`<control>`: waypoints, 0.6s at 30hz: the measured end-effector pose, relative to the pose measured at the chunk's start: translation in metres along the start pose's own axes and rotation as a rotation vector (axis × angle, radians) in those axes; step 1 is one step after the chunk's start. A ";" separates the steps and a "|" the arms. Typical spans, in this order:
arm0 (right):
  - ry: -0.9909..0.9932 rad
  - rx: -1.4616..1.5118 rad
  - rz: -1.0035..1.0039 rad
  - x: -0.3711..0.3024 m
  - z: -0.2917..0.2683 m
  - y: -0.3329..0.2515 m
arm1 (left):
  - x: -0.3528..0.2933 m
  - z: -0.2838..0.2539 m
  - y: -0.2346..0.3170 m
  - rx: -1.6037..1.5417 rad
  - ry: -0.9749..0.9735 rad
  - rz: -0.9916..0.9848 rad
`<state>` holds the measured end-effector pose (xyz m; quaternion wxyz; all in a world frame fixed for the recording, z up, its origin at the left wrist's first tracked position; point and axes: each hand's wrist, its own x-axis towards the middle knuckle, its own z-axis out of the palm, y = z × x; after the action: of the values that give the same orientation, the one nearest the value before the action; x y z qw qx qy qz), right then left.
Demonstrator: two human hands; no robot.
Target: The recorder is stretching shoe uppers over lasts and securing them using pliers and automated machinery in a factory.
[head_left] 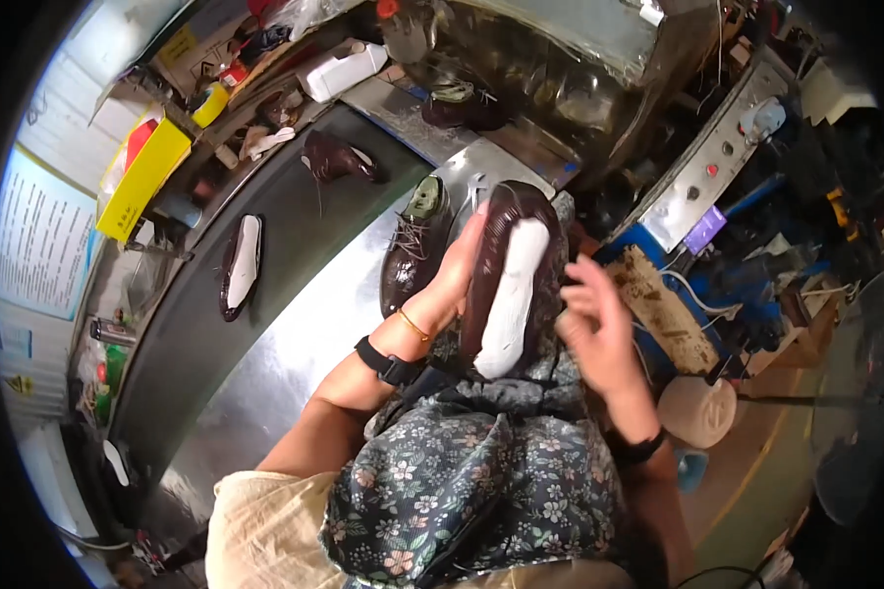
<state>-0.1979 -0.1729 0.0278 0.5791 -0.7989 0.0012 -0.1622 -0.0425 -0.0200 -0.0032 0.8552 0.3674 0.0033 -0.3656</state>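
Note:
My left hand (462, 263) is closed on the side of a dark brown shoe upper (491, 231). The shoe's underside faces up, showing a long white strip (516, 294) down its middle. To the right of the shoe is my right hand (599, 329), slightly blurred, its fingers apart and curved, with nothing seen in it. Just left of my left hand, a dark brown lace-up shoe (401, 265) rests on the shiny metal surface (314, 324). My left fingertips are partly hidden behind the held shoe.
A dark belt (182, 314) curves along the left, carrying a sole-up shoe (241, 265) and another brown shoe (339, 157). One more shoe (462, 108) lies farther back. A yellow box (147, 182) and white jug (344, 71) line the far edge. Rightward are a control panel (722, 162) and thread cone (697, 410).

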 end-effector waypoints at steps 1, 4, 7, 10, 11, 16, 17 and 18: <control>-0.018 0.224 0.189 0.008 -0.012 0.000 | -0.007 -0.004 0.003 0.193 -0.076 -0.049; -0.323 0.792 0.487 0.017 -0.036 0.005 | -0.029 0.000 -0.010 1.202 -0.122 -0.009; -0.397 0.395 0.600 -0.011 -0.040 0.014 | -0.047 -0.003 -0.018 1.331 -0.437 -0.189; -0.176 0.844 0.652 -0.046 -0.038 0.030 | -0.037 -0.034 -0.004 1.389 -0.093 0.651; 0.023 0.904 0.757 -0.053 -0.037 0.037 | -0.026 -0.051 0.007 1.512 0.082 0.711; 0.202 0.989 0.466 0.027 -0.028 0.081 | 0.023 -0.126 0.035 1.772 0.625 0.465; 0.285 0.912 0.347 0.060 -0.020 0.089 | 0.028 -0.135 0.036 1.524 0.597 0.434; 0.304 0.785 0.283 0.101 -0.010 0.098 | 0.031 -0.142 0.039 1.532 0.593 0.425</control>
<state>-0.0861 -0.2337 -0.0345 0.8483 -0.4777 0.1340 -0.1850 0.0422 0.0682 -0.0911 0.3844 0.9186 -0.0905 0.0132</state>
